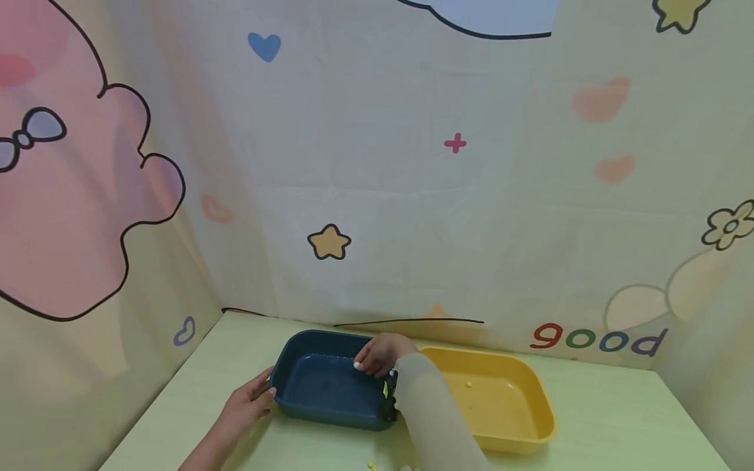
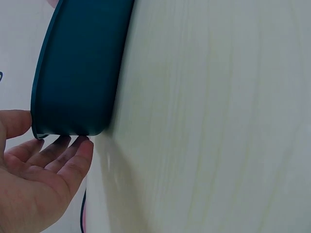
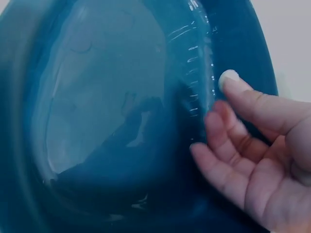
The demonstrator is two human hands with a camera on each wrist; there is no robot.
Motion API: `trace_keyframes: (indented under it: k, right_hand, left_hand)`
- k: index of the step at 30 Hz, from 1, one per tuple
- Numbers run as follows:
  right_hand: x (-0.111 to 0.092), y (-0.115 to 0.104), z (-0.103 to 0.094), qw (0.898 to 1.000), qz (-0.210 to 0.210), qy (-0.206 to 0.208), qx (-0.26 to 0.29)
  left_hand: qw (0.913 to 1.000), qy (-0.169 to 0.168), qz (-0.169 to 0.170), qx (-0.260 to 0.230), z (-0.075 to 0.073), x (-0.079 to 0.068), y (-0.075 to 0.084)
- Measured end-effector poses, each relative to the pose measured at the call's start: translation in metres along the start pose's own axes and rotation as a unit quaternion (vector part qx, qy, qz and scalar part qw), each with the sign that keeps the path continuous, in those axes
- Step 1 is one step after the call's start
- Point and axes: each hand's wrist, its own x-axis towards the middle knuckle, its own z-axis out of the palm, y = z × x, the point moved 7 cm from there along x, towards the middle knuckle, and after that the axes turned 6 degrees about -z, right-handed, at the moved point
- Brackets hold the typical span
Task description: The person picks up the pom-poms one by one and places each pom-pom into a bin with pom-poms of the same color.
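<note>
A dark blue basin (image 1: 330, 418) stands on the light table. My left hand (image 1: 244, 405) holds its left end from outside. In the left wrist view, the thumb lies at the rim of the blue basin (image 2: 77, 73) and the fingertips touch the outer wall below it. My right hand (image 1: 383, 353) reaches over the basin's right side. Its fingers are loosely bent in the right wrist view, the thumb apart from them, and nothing shows in the hand (image 3: 262, 150). The visible floor of the blue basin (image 3: 112, 87) is shiny and holds no object that I can make out.
Right of the blue basin stands a yellow basin (image 1: 518, 445), partly behind my right sleeve (image 1: 436, 418), with a small yellow bit (image 1: 468, 384) inside. More small yellow bits (image 1: 371, 465) lie at the front edge of view. A printed cloth (image 1: 383, 163) hangs behind the table.
</note>
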Motion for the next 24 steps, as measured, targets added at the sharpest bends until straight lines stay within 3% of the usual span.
trace_keyframes:
  k: [13, 24]
  right_hand:
    - [0.002, 0.007, 0.011, 0.998, 0.037, -0.002, 0.054]
    - [0.017, 0.023, 0.011, 0.998, 0.042, 0.006, 0.037]
  left_hand:
    - [1.0, -0.002, 0.0, 0.004, -0.002, 0.001, -0.001]
    - [0.9999, -0.005, -0.005, 0.009, -0.002, 0.004, -0.004]
